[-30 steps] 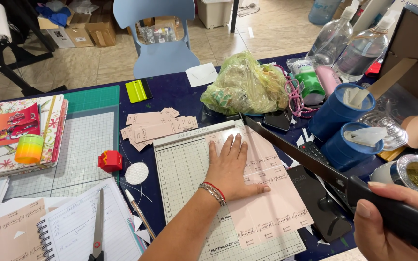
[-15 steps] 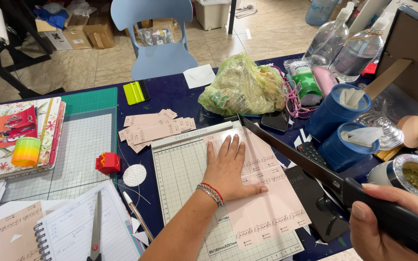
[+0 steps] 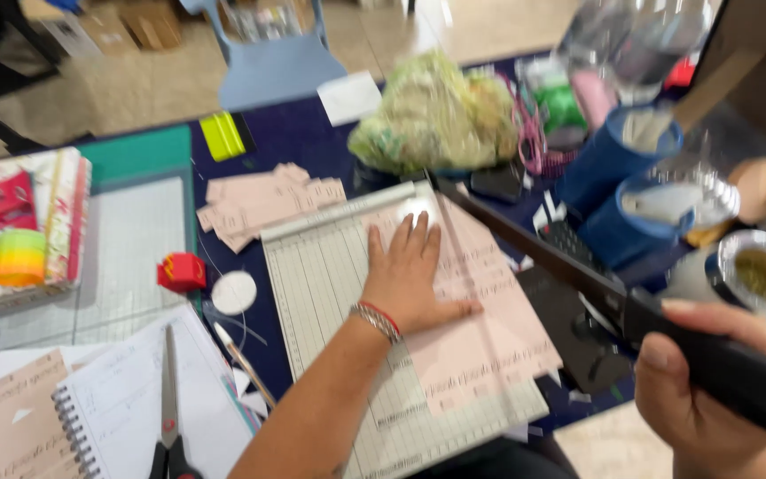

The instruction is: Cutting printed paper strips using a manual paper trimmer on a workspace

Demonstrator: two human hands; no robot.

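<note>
Left hand flat, fingers spread, pressing pink sheet onto gridded cutter board at table centre. Right hand wrapped tight around black handle of raised blade arm, angled up over sheet's right edge. Stack of pink slips just beyond board's top left corner. Red block and white disc left of board; scissors on notebook near bottom left. 2 blue cups at right, blurred.
</note>
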